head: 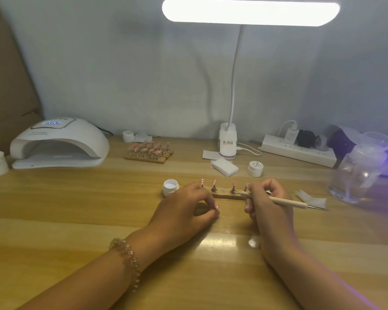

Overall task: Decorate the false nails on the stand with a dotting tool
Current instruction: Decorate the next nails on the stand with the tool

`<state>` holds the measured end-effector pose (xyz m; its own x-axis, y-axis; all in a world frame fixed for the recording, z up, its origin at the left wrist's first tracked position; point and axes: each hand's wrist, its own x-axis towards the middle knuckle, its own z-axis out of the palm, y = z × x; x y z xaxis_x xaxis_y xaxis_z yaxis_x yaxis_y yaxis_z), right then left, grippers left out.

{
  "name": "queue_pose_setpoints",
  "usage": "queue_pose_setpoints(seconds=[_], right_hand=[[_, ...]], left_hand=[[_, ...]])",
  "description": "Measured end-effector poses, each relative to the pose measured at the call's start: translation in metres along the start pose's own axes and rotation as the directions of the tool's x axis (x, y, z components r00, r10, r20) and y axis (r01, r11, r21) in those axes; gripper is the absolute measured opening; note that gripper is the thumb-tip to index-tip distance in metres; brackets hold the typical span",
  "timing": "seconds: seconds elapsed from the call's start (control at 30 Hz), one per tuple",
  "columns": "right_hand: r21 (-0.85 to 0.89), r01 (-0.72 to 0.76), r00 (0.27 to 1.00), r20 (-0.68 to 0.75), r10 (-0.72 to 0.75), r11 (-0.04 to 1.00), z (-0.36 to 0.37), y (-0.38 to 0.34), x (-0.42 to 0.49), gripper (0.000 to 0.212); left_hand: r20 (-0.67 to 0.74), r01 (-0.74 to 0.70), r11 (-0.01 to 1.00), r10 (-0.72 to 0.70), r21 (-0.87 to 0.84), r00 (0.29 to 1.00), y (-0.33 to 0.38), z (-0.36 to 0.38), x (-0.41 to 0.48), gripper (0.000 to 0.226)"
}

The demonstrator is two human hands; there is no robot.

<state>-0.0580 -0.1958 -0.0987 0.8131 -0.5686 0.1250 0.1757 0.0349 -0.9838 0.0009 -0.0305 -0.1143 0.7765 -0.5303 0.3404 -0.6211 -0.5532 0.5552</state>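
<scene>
Risk: the tip of the slim pale wooden dotting tool (287,202) sits right at a pink false nail (234,184) on the narrow wooden stand (230,196), mid-counter (87,220). I can't see the stand braced, so a push could skid it or smear the dot. The open white gel jar (170,187) just left is easy to knock. Right hand (268,200) pinches the tool pen-style. Left hand (186,205) is curled, fingertips together. Can't tell if it holds anything.

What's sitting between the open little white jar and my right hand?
The wooden stand holding pink false nails, with your left hand's fingers at its left end; head view.
</scene>
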Motion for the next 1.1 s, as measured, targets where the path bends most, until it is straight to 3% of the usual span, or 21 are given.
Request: queue_pose_setpoints(seconds=[0.57,0.67,0.73,0.87,0.97,1.1], right_hand=[[-0.023,0.011,0.999,0.044,-0.01,1.0,0.0,0.002,0.001,0.022],[-0.018,0.006,0.999,0.041,-0.006,1.0,0.0,0.002,0.0,0.023],[-0.021,0.012,0.999,0.034,-0.011,1.0,-0.001,0.002,0.0,0.029],[-0.066,0.027,0.999,0.04,-0.024,0.997,-0.001,0.001,-0.001,0.038],[-0.081,0.039,0.997,0.066,-0.034,0.996,0.0,0.001,-0.002,0.038],[-0.083,0.05,0.994,0.097,-0.042,0.995,-0.001,0.002,-0.002,0.037]], left_hand=[[0.036,0.034,0.997,-0.031,-0.074,0.999,-0.002,-0.003,0.0,0.012],[0.079,-0.016,0.999,0.019,-0.037,0.997,-0.002,-0.014,-0.002,0.02],[0.023,-0.033,0.999,0.032,0.041,0.999,-0.006,-0.028,-0.001,0.024],[-0.189,0.181,0.975,-0.155,0.132,0.97,-0.026,-0.054,0.002,0.04],[-0.117,0.324,0.93,-0.307,0.174,0.945,-0.044,-0.055,-0.002,0.052],[-0.062,0.259,0.948,-0.252,0.185,0.966,-0.047,-0.046,-0.002,0.039]])
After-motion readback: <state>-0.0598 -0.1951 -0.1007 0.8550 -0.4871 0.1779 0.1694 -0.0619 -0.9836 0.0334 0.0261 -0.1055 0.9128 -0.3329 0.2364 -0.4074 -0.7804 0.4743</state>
